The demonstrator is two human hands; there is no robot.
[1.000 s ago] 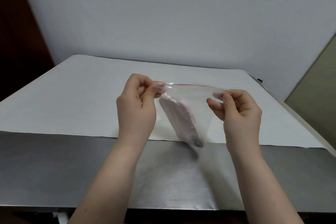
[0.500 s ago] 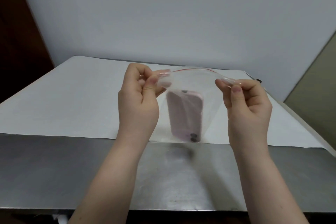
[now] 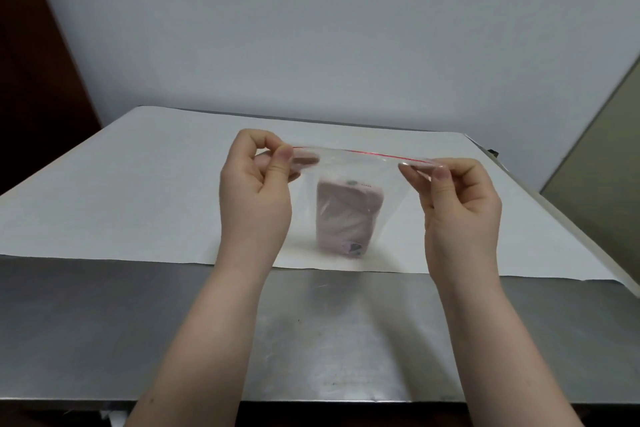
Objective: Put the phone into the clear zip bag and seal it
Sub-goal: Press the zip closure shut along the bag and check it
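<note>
A clear zip bag (image 3: 394, 198) with a red line along its top edge hangs above the table, stretched between both hands. A pink phone (image 3: 348, 218) stands upright inside it, resting at the bottom of the bag. My left hand (image 3: 258, 199) pinches the bag's top left corner between thumb and fingers. My right hand (image 3: 462, 215) pinches the top right corner the same way. The top edge runs taut and nearly straight from one hand to the other; whether the zip is pressed together cannot be told.
White paper (image 3: 138, 191) covers the far part of a metal table (image 3: 104, 329), whose front edge runs close to me. A grey wall stands behind. A dark brown panel rises at the left and an olive panel (image 3: 602, 135) at the right.
The bag's mouth went from arched and open to pulled flat and taut. The phone swung from tilted to upright and settled at the bag's bottom. My hands moved apart.
</note>
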